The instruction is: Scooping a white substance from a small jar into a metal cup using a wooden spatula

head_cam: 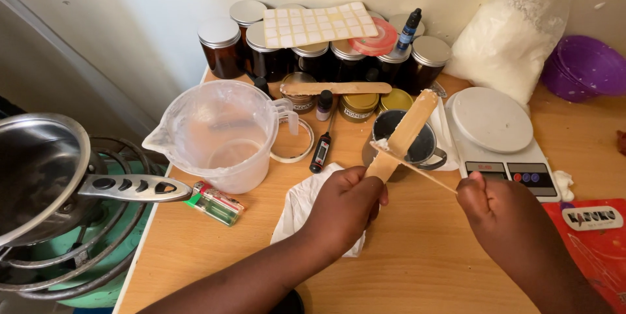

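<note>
Wooden stick [402,136] sits pinched in the left hand [344,204], tilted up over a metal cup [405,136]; the right hand [497,203] grips a thin skewer [422,173] threaded across it. Just beyond, the jars [313,50] remain closed, and a plastic jug [222,133] further left looks nearly empty.

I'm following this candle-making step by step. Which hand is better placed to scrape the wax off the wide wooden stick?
Probably the right hand: it pinches the thin skewer, whose tip lies against the wide wooden stick near the white residue. The left hand grips that stick's lower end, steadying it.
</note>
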